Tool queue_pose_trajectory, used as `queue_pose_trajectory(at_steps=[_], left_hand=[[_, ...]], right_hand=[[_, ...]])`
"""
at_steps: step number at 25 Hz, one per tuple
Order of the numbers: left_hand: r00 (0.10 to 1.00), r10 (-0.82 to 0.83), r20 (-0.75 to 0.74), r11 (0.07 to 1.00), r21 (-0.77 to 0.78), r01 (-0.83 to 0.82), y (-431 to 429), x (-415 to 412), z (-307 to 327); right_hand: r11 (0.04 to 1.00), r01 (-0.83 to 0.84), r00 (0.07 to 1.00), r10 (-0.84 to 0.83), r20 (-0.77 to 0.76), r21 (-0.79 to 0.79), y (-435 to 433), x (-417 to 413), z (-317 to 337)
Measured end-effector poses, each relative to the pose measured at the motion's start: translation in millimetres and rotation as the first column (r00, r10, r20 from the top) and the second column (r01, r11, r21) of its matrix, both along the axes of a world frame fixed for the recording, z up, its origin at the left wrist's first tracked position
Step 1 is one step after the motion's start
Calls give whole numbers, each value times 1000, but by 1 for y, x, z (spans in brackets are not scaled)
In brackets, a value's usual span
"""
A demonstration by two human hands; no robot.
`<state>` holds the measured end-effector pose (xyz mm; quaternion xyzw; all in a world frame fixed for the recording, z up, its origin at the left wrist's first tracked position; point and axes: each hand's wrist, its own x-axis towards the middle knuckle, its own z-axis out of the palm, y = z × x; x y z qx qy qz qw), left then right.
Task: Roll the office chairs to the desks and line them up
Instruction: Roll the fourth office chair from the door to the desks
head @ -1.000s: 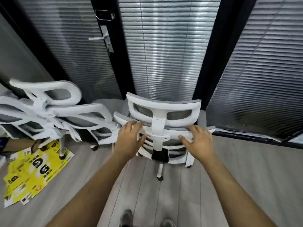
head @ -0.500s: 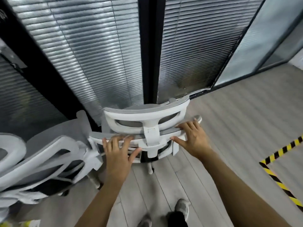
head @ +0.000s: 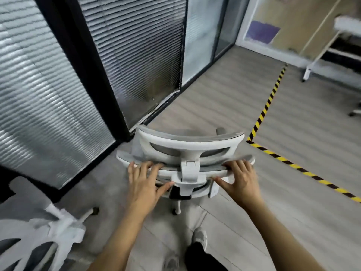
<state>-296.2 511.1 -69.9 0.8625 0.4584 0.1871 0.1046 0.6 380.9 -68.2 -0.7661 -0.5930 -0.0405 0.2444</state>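
A white office chair [head: 187, 143] with grey mesh stands right in front of me, its back toward me. My left hand [head: 144, 182] grips the left part of the backrest's top rail, fingers over the edge and thumb underneath. My right hand [head: 240, 180] grips the right part of the same rail in the same way. The seat and most of the wheel base are hidden behind the backrest. A second white chair [head: 39, 237] shows at the lower left, blurred.
A glass wall with blinds [head: 58, 85] and black frames runs along the left. Yellow-black tape [head: 263, 112] marks the floor on the right. A white desk frame [head: 332, 45] stands at the far right, with another chair's base [head: 355, 112] at the edge.
The chair and my view have turned right, away from the wall and the other chairs. Open floor, the tape and a desk frame have come into sight. Both hands keep their hold.
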Motion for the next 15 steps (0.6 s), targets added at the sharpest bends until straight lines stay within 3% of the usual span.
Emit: queue_pose_trajectory(at_steps=[5,9,15], left_hand=[[949,-314,37,949,27,313,-15,125,3],[861,-509,13,861,0,509,-52,246,7],[728,-683,53,729,-20,685,-143,440,17]], right_hand=[[954,298,954,-296,-49,35,-97,69,0],[846,521,853,-518,-57,109,-175,130,-1],[694,703,711,-683,-169,152,-305,263,-12]])
